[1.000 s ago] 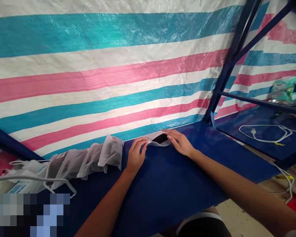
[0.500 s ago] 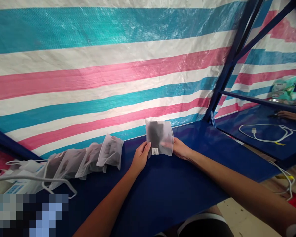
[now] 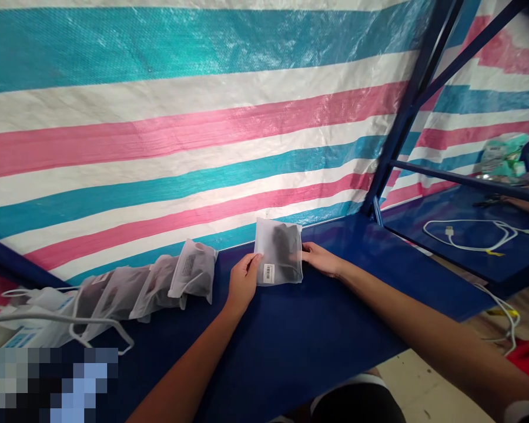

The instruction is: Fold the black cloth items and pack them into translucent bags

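A frosted plastic pouch (image 3: 278,251) with a dark item inside and a barcode label stands upright on the blue shelf (image 3: 317,329), close to the striped tarp. My left hand (image 3: 242,281) grips its left edge, thumb in front. My right hand (image 3: 321,258) holds its right edge, fingers behind the pouch. A row of similar filled pouches (image 3: 158,285) leans in an overlapping line to the left of my left hand.
A striped pink, teal and white tarp (image 3: 194,129) backs the shelf. A blue upright post (image 3: 401,117) stands at the right. On the adjacent shelf lies a white cable (image 3: 471,232), with another person's hand (image 3: 522,204) beyond it. White cords (image 3: 48,320) lie at far left.
The pouch was lifted from lying flat at the tarp's foot and stood upright between both hands. It has since shifted slightly left and lower.
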A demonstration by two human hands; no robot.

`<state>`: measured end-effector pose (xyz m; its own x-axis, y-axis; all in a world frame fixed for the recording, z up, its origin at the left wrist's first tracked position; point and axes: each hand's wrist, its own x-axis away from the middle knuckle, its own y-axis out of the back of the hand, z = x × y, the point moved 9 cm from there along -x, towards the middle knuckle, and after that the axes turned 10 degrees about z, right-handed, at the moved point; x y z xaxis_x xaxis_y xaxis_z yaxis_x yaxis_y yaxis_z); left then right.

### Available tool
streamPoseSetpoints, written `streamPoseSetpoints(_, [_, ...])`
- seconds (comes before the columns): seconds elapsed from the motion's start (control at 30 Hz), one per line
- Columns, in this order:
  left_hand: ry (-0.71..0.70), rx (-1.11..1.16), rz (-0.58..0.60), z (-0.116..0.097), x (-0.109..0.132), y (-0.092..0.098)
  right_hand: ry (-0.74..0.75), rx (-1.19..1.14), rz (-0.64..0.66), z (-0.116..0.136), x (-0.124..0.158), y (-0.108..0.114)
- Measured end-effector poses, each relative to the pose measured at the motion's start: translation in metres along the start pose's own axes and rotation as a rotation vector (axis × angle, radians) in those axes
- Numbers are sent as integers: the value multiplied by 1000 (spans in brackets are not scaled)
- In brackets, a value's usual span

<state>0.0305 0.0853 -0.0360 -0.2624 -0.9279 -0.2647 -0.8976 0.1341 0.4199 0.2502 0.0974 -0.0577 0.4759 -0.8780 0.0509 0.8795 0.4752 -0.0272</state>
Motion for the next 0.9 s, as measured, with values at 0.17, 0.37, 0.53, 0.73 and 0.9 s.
streamPoseSetpoints(0.17, [28,-64,5,1,2,-1,-239,167,15,-3,11,27])
streamPoseSetpoints(0.37, [10,-182,68,-8,-3,-6,-174,118,138,2,7,14])
streamPoseSetpoints(0.53, [24,-279,84,2,-14,16,-115,259,123,9,9,23])
streamPoseSetpoints(0.73, [163,-389,145,23,-15,27,-96,232,160,17,20,39])
streamPoseSetpoints(0.9, [272,-603,154,21,-8,31,-305,-30,264,-6,40,53])
